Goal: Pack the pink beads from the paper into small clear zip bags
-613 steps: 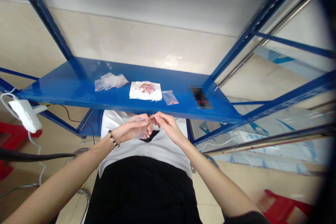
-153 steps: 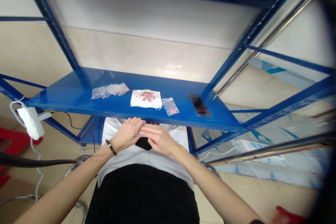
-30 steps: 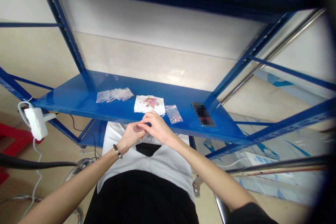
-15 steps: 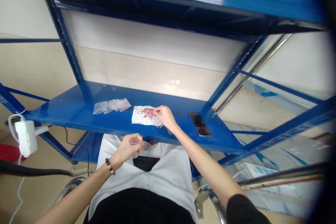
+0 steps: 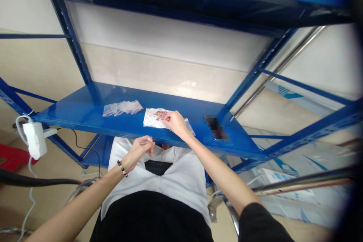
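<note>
My left hand (image 5: 138,151) is in front of the shelf's edge, above my lap, its fingers closed on a small clear plastic bag (image 5: 146,143). On the blue shelf lies a crumpled white sheet (image 5: 149,120), paper or cloth, bearing a small heap of pink and brownish bead-like pieces (image 5: 161,115). Over the sheet's right side, my right hand (image 5: 176,123) pinches its fingertips together at the heap. Whatever is between those fingertips is too small to make out. Partly behind the right wrist, another clear bag (image 5: 189,126) rests on the shelf.
Several clear plastic bags (image 5: 123,108) lie overlapped on the shelf (image 5: 85,111) left of the sheet. A dark phone (image 5: 216,128), partly blurred out, lies at the right. A white power strip (image 5: 35,140) hangs by the left post. An upper blue shelf (image 5: 176,3) crosses overhead.
The view has tilted down slightly. My right hand has shifted a little left over the pink pieces, uncovering more of the bag beside it. My left hand keeps its hold on the bag.
</note>
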The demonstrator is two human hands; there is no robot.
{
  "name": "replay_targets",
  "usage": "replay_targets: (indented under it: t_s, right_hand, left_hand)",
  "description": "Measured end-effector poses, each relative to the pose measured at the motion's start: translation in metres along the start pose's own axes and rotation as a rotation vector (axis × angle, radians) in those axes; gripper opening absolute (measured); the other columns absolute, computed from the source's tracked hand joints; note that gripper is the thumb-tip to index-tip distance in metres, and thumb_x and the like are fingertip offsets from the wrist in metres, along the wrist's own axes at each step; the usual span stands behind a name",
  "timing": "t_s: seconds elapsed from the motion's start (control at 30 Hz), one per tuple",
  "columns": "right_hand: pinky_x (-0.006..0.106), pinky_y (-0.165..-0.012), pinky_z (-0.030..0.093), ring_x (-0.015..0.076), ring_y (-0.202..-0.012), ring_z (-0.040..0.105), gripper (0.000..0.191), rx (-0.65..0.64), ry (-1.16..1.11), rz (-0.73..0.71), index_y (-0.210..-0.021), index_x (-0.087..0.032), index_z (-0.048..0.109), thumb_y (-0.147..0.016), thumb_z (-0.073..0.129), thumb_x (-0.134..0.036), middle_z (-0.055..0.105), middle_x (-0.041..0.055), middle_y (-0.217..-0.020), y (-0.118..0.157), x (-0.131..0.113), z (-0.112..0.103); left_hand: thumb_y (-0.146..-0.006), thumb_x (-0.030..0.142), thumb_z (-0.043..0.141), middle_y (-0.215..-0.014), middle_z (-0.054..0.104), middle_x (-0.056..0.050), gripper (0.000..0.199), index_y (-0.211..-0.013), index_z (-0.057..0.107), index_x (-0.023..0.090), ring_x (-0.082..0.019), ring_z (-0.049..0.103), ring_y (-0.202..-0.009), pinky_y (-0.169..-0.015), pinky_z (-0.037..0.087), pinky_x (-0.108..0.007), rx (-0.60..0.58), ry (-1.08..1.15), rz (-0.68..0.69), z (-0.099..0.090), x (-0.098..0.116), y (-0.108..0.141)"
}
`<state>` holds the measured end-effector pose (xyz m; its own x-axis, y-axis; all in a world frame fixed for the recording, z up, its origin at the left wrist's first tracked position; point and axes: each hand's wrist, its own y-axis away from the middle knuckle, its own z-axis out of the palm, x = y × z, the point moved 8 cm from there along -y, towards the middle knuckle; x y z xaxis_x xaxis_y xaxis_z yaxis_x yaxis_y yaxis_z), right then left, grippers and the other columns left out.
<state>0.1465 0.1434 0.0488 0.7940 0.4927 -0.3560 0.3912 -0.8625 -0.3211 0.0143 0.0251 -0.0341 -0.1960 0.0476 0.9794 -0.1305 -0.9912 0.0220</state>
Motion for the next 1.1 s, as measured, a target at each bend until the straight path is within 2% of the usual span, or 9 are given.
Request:
replay_targets:
  t_s: [0.07,0.17,0.27,0.37,0.47,0.6,0.73,0.93,1.1]
  right_hand:
    - [0.026,-0.073,0.043,0.0173,-0.076,0.062,0.009,0.015,-0.184,-0.064,-0.075,-0.016,0.074,-0.08,0.066,-0.017,0.072,0.0051,-0.079,0.005,-0.018,-0.012]
    - [0.025,-0.068,0.043,0.0152,-0.073,0.061,0.006,-0.097,-0.411,-0.227,-0.08,-0.017,0.074,-0.08,0.07,-0.02,0.071,0.0028,-0.078,0.029,-0.057,-0.017]
    - [0.026,-0.073,0.043,0.0162,-0.078,0.059,0.005,-0.185,-0.37,-0.335,-0.078,-0.018,0.075,-0.08,0.071,-0.019,0.069,0.0025,-0.076,0.062,-0.088,-0.012]
    - [0.027,-0.075,0.042,0.016,-0.08,0.058,0.011,-0.224,-0.307,-0.397,-0.079,-0.02,0.076,-0.086,0.066,-0.02,0.068,0.0027,-0.078,0.077,-0.099,-0.005]
    - [0.027,-0.077,0.042,0.0157,-0.08,0.06,0.017,-0.18,-0.278,-0.398,-0.082,-0.02,0.076,-0.09,0.061,-0.021,0.07,0.0032,-0.081,0.057,-0.084,-0.008]
    - [0.027,-0.075,0.041,0.0181,-0.08,0.063,0.016,0.006,-0.077,-0.171,-0.083,-0.018,0.077,-0.087,0.062,-0.02,0.073,0.0064,-0.086,0.0,-0.024,-0.018]
    - [0.025,-0.071,0.041,0.0177,-0.078,0.065,0.014,-0.065,0.022,-0.042,-0.086,-0.018,0.078,-0.084,0.064,-0.017,0.074,0.0057,-0.086,-0.029,0.018,-0.003]
    - [0.026,-0.079,0.041,0.0194,-0.088,0.06,0.011,-0.078,0.127,-0.11,-0.087,-0.019,0.076,-0.085,0.066,-0.02,0.071,0.0075,-0.09,-0.027,0.022,0.02]
    - [0.03,-0.086,0.039,0.023,-0.095,0.055,0.016,-0.068,0.231,-0.151,-0.087,-0.019,0.076,-0.088,0.061,-0.014,0.067,0.0105,-0.091,-0.032,0.021,0.022]
  left_hand:
    - [-0.078,0.032,0.068,-0.054,0.056,0.003,0.022,-0.071,0.053,0.017,-0.01,0.051,-0.05,-0.055,0.039,-0.023,0.004,-0.112,0.01,0.001,0.001,-0.004]
    - [-0.076,0.029,0.068,-0.052,0.055,0.004,0.02,-0.07,0.053,0.017,-0.01,0.049,-0.047,-0.053,0.038,-0.023,-0.016,-0.185,0.027,0.005,0.0,-0.007]
    - [-0.072,0.021,0.066,-0.054,0.055,0.003,0.015,-0.067,0.053,0.016,-0.01,0.049,-0.049,-0.052,0.037,-0.022,-0.043,-0.23,0.069,0.009,0.002,-0.002]
    - [-0.072,0.017,0.064,-0.056,0.056,0.002,0.012,-0.065,0.054,0.015,-0.01,0.05,-0.051,-0.053,0.037,-0.022,-0.077,-0.256,0.105,0.012,0.006,0.004]
    - [-0.077,0.024,0.065,-0.055,0.057,0.003,0.014,-0.072,0.055,0.016,-0.011,0.051,-0.051,-0.056,0.039,-0.023,-0.084,-0.216,0.091,0.01,0.008,0.007]
    - [-0.081,0.034,0.067,-0.055,0.058,0.002,0.023,-0.074,0.053,0.017,-0.011,0.052,-0.052,-0.058,0.039,-0.023,-0.091,-0.12,0.087,0.009,0.01,0.001]
    - [-0.082,0.037,0.068,-0.055,0.059,0.002,0.026,-0.074,0.053,0.017,-0.011,0.051,-0.051,-0.058,0.039,-0.023,-0.091,-0.09,0.067,0.009,0.008,-0.003]
    - [-0.081,0.036,0.069,-0.055,0.059,0.002,0.026,-0.073,0.052,0.018,-0.011,0.053,-0.053,-0.059,0.039,-0.023,-0.118,-0.076,0.06,0.012,0.006,0.006]
    - [-0.079,0.037,0.07,-0.055,0.059,0.002,0.027,-0.071,0.053,0.018,-0.011,0.053,-0.052,-0.058,0.039,-0.023,-0.107,-0.064,0.054,0.01,0.006,0.003]
